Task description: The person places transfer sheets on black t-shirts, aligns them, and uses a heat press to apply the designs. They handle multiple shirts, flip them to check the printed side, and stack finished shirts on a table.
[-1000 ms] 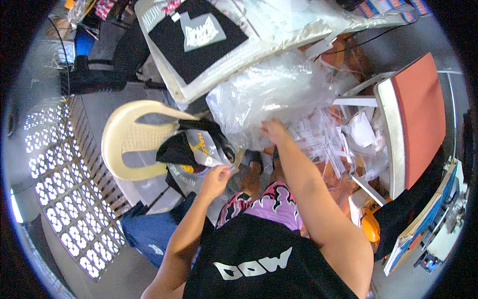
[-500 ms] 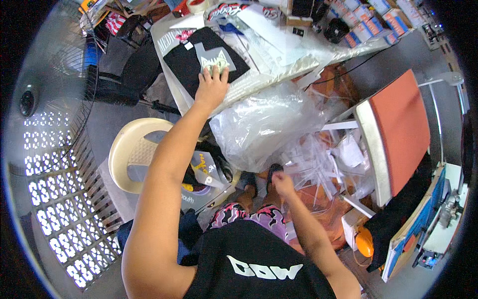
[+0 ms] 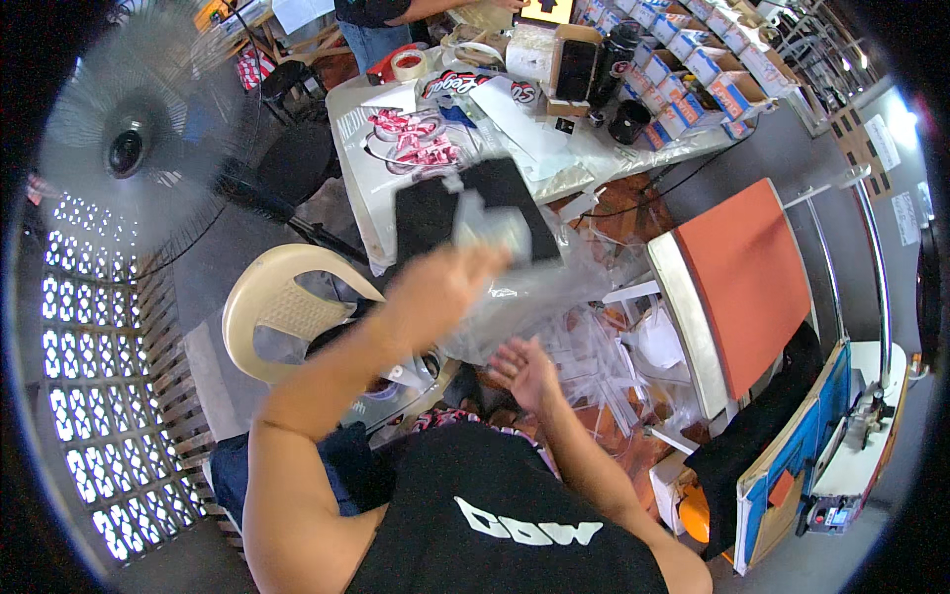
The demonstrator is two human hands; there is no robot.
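Note:
A piece of black folded cloth (image 3: 421,218) is at the front edge of the white-topped table, partly past it. On it lies a pale translucent film (image 3: 500,230), blurred, with a light print. My left hand (image 3: 445,287) is at the near side of the cloth and film, smeared by motion. It appears to grip the cloth, though its fingertips are hidden. Lower and to the right, my right hand (image 3: 526,374) is open, fingers apart and holding nothing, beside clear plastic sheeting (image 3: 485,332).
The table (image 3: 371,213) carries red-and-white printed pieces (image 3: 421,139), a tape roll (image 3: 408,65) and small boxes (image 3: 683,94). A beige chair (image 3: 252,312) and a fan (image 3: 127,153) stand left. To the right is an orange-padded press board (image 3: 737,287). Another person (image 3: 371,40) stands beyond the table.
The black cloth and its film have come off the printed pieces toward me with my left hand. My right hand has risen slightly and its fingers have spread. Another person has come into view.

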